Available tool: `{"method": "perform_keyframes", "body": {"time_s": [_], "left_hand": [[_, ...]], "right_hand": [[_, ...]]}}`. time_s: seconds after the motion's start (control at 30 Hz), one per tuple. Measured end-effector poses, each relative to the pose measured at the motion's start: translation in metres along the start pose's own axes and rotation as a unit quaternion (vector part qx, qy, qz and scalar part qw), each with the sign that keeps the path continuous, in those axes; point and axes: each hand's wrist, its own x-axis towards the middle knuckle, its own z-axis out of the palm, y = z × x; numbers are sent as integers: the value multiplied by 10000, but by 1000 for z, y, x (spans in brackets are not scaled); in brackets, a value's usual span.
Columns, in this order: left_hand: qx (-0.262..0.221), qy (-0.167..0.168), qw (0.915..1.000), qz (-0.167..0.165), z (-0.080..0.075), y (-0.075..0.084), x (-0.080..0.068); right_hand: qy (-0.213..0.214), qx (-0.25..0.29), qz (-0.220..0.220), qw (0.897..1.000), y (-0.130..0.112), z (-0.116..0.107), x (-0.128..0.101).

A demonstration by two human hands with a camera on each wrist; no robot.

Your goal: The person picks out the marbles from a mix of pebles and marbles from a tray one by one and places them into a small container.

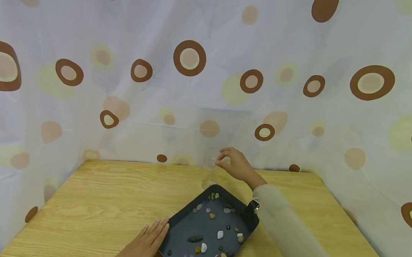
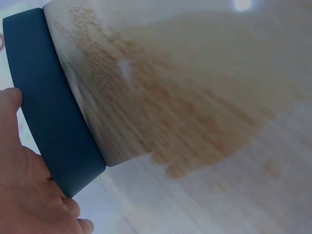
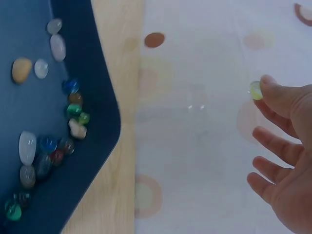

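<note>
My right hand is raised beyond the tray's far corner, thumb and index finger pinching a clear yellow-green glass marble. The other fingers hang apart from it. Just left of those fingertips in the head view stands a clear, see-through container, upright on the table and hard to make out. A dark blue-grey tray lies at an angle below, bearing several stones and glass marbles. Against its left side rests my left hand, fingers straight along the wall. The left wrist view shows the thumb touching the tray wall.
Coloured marbles and pebbles cluster at the tray's far corner. A long dark stone and white stones lie nearer. The wooden table meets a spotted white curtain behind and at the sides.
</note>
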Motion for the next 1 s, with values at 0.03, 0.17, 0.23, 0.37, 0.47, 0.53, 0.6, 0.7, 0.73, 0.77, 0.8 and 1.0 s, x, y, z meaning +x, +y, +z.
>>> {"method": "perform_keyframes", "body": {"time_s": [0.03, 0.17, 0.23, 0.37, 0.47, 0.53, 0.6, 0.7, 0.73, 0.77, 0.8, 1.0], "left_hand": [[-19, -16, 10000, -13, 0, 0, 0], [-70, -33, 10000, -24, -1, 0, -1], [-46, -19, 10000, -10, -1, 0, -2], [-41, 24, 10000, -13, -2, 0, -2], [-123, 50, 9999, -44, -3, 1, -2], [-197, 43, 9998, -82, -3, 2, -3], [-205, 47, 9997, -88, -3, 2, -2], [-129, 63, 9999, -79, -2, 2, -2], [-90, 94, 9999, -61, -2, 2, -2], [-57, 126, 9999, -43, -2, 2, -2], [-32, 155, 9999, -26, -1, 2, -3], [29, 206, 9998, 6, -1, 2, -3]], "right_hand": [[61, -37, 62, 10000, 1, 1, 2], [289, -188, 225, 9992, 5, 8, 8], [422, -213, 282, 9985, 7, 13, 11], [752, -76, 419, 9963, 8, 23, 17], [983, 63, 498, 9939, 7, 29, 19], [1115, 136, 552, 9921, 7, 32, 20], [1205, 139, 612, 9907, 7, 35, 21], [1259, 129, 768, 9890, 7, 40, 22], [1262, 123, 822, 9885, 7, 41, 22], [1262, 108, 873, 9881, 8, 42, 22], [1260, 101, 924, 9877, 8, 43, 22], [1373, 58, 936, 9861, 8, 47, 23]]}}
